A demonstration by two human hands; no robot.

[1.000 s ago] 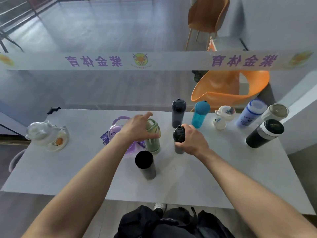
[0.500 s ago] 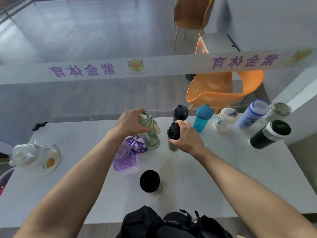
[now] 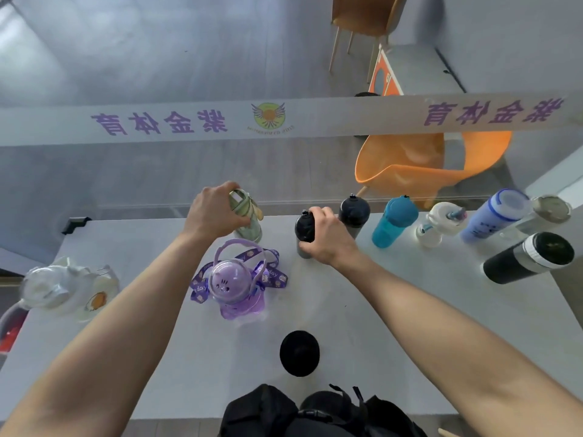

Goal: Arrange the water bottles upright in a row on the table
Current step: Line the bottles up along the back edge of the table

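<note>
My left hand (image 3: 214, 212) grips the pale green bottle (image 3: 249, 219), upright near the table's far edge. My right hand (image 3: 328, 239) is wrapped around a black-capped grey bottle (image 3: 304, 230), also upright. To its right stand a matching black-capped bottle (image 3: 354, 214), a teal bottle (image 3: 394, 222), a small white bottle (image 3: 438, 223), a blue-and-white bottle (image 3: 492, 216) and a clear one with a metal lid (image 3: 550, 209). A black tumbler with a silver band (image 3: 530, 258) is at the right. A purple cat bottle (image 3: 233, 282) and a black-lidded bottle (image 3: 299, 353) stand nearer me.
A white bear-shaped bottle (image 3: 63, 287) lies at the left end of the grey table (image 3: 410, 326). A black backpack (image 3: 315, 411) sits at the near edge. Beyond the glass rail with its banner (image 3: 284, 121) are an orange chair (image 3: 426, 165) and a brown chair.
Both hands carried their bottles away from me toward the far edge. The black-capped bottle now sits just left of its twin. My head tilted down, so the near bottles look lower.
</note>
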